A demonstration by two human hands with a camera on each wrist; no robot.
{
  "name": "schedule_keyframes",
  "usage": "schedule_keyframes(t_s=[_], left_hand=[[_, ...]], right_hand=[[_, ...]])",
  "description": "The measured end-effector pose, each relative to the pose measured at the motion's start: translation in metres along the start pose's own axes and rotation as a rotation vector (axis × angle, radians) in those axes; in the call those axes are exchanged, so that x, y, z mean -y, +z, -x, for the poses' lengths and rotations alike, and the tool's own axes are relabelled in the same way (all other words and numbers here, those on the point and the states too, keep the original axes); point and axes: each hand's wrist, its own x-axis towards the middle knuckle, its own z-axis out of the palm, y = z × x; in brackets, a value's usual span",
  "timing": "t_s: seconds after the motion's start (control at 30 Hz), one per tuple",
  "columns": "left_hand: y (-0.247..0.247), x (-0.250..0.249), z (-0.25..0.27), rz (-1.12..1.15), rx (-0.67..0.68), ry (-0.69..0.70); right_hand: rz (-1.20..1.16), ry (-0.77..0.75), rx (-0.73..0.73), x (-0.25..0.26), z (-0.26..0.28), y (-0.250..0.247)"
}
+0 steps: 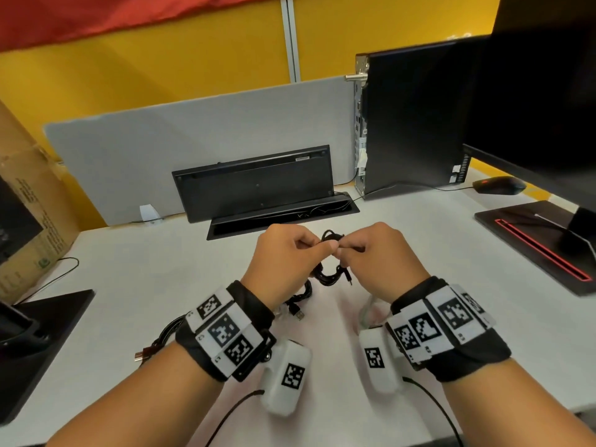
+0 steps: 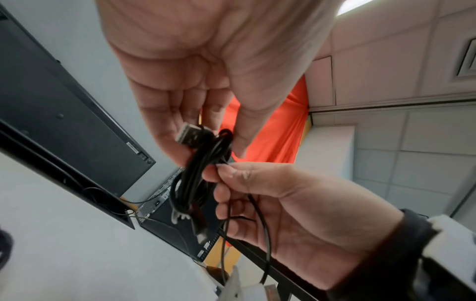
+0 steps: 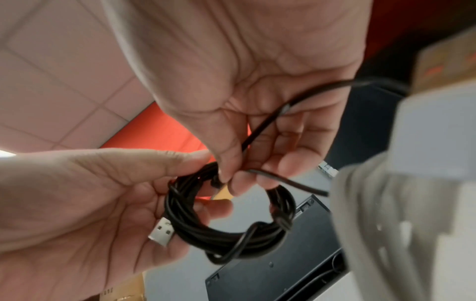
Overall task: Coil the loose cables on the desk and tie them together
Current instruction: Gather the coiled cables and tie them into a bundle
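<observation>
Your left hand (image 1: 283, 253) grips the black cable coil (image 3: 226, 220) at centre frame, thumb and fingers curled round it; your right hand (image 1: 380, 253) pinches its loose end. In the head view your knuckles hide most of the coil. Behind, the desk's cable tray (image 1: 283, 217) holds thin wires, hard to make out.

Hidden and cut off

Black cable coil (image 1: 327, 272) mostly hidden behind both hands; monitor (image 1: 545, 101) cropped by right edge; grey cable (image 3: 381, 224) blurred, close to lens.
</observation>
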Motion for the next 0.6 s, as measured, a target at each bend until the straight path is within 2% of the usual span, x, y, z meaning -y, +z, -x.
schedule_keyframes(t_s=[0.17,0.43,0.6], left_hand=[[0.006,0.004,0.009,0.129,-0.12,-0.017],[0.011,0.005,0.013,0.337,-0.132,-0.16],[0.006,0.004,0.013,0.566,-0.14,-0.297]], right_hand=[[-0.172,-0.001,-0.05,0.001,0.003,0.004],[-0.198,-0.035,-0.043,0.003,0.005,0.009],[-0.215,-0.031,-0.014,0.005,0.004,0.007]])
